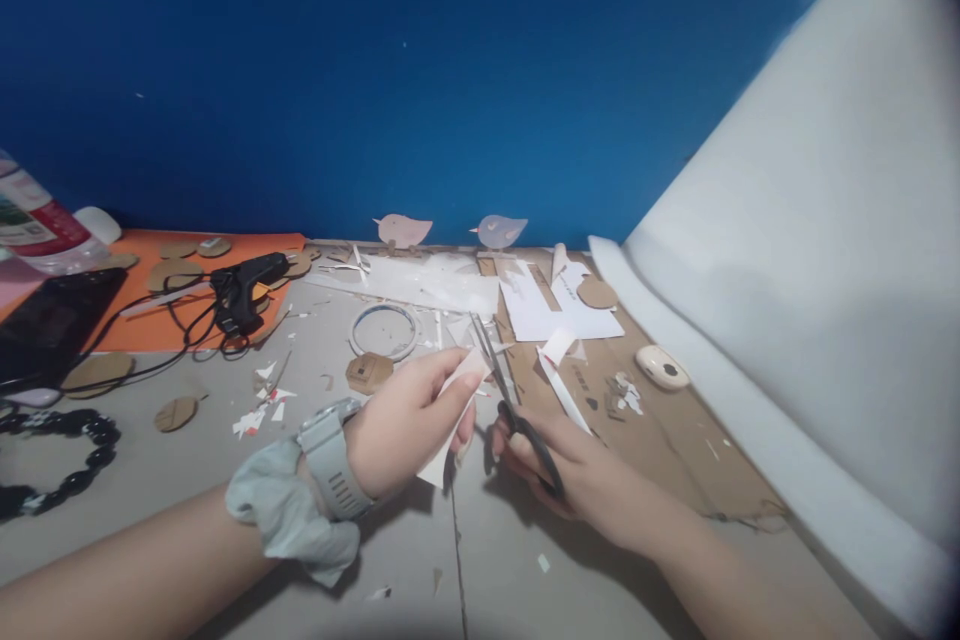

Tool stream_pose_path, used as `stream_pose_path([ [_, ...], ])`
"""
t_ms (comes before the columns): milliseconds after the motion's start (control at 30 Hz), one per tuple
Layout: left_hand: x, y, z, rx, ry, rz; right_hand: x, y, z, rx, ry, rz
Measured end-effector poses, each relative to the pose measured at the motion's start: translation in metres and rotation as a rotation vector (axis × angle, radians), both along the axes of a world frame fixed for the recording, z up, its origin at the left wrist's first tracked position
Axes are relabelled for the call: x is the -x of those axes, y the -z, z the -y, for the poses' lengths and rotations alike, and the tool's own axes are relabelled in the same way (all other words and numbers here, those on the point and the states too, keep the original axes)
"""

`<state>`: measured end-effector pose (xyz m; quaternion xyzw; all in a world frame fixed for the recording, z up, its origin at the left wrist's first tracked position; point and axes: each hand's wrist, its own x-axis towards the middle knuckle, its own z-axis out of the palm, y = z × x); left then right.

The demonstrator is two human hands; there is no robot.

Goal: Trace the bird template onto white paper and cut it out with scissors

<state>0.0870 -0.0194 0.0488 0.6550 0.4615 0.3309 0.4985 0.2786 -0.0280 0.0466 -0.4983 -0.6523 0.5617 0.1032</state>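
Note:
My left hand (409, 420) pinches a small piece of white paper (448, 420) between thumb and fingers, low over the floor. A grey watch and a pale scrunchie sit on that wrist. My right hand (577, 475) grips black-handled scissors (517, 400), fingers through the loops. The blades point up and away and meet the upper right edge of the paper.
Paper scraps and white sheets (559, 310) lie ahead, with a tape ring (384, 330), cardboard discs and two paper birds (405, 230) at the blue wall. A black glue gun (244, 290) with its cord lies on orange paper at left. A big white foam roll (810, 320) fills the right.

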Motion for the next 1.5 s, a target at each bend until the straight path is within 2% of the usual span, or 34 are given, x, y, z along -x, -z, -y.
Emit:
stream_pose_path([
  [467,0.01,-0.006,-0.007,0.069,0.078,-0.042,-0.001,-0.002,-0.003,-0.025,-0.024,0.049],
  [1000,0.021,-0.01,-0.014,0.037,0.204,-0.152,-0.004,-0.001,-0.004,-0.064,-0.094,0.131],
  [1500,0.029,-0.011,-0.023,0.15,0.329,-0.169,-0.005,0.001,-0.009,-0.102,-0.124,0.2],
])
